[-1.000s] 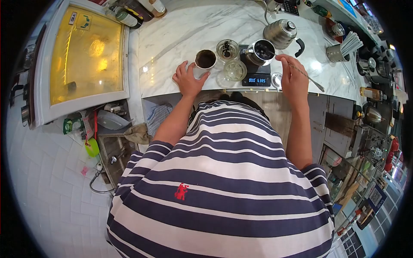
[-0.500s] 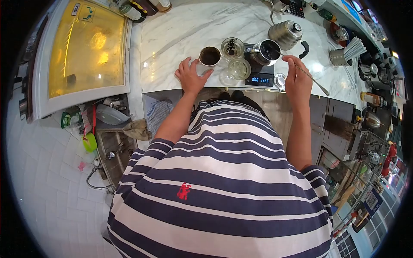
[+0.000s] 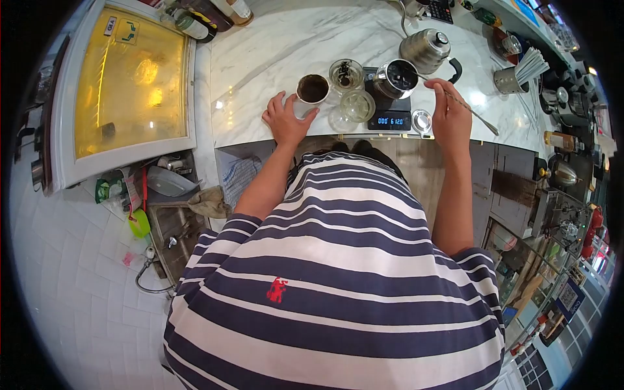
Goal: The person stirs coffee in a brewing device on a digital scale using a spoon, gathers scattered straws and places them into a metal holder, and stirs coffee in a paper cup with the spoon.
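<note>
A long twisted bar spoon is pinched in my right hand. Its near end slants out past my fingers, and the other end reaches into a steel pot with dark contents. That pot stands on a black digital scale with lit blue digits. My left hand rests on the counter, fingers spread, beside a white cup filled with something dark brown. Whether the fingertips touch the cup, I cannot tell. Between cup and pot are a glass with dark bits and a clear glass.
A gooseneck kettle stands behind the pot. Straws in a metal holder are at the right. A small round metal lid-like piece lies beside the scale. Bottles stand at the back left, near a yellow-lit glass door.
The scale's digits have changed from about 632.5 to about 612.0. The view has shifted slightly; both hands keep nearly the same places and the spoon is still in the pot.
</note>
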Action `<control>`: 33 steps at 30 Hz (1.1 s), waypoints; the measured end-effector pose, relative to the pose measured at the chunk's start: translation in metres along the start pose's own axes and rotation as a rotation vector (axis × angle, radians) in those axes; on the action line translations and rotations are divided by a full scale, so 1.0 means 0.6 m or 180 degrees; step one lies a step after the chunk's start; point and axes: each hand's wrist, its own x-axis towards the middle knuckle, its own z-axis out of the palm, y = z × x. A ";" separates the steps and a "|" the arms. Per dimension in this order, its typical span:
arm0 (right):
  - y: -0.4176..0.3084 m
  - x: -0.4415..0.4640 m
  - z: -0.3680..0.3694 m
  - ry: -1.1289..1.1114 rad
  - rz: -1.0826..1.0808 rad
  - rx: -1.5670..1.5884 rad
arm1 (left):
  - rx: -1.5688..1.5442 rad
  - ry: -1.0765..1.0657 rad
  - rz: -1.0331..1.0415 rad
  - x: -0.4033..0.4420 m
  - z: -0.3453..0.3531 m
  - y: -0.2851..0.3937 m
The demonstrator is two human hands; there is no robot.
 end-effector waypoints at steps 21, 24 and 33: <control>-0.012 -0.018 0.004 -0.0055 -0.0031 0.0117 | 0.0017 0.0034 0.0034 0.000 0.003 0.000; -0.014 -0.006 0.008 -0.0010 0.0071 0.0080 | -0.0036 0.0047 0.0066 0.000 0.002 -0.001; -0.001 -0.021 -0.005 -0.0139 -0.0064 -0.0076 | 0.0041 -0.0012 0.0048 0.001 0.000 0.002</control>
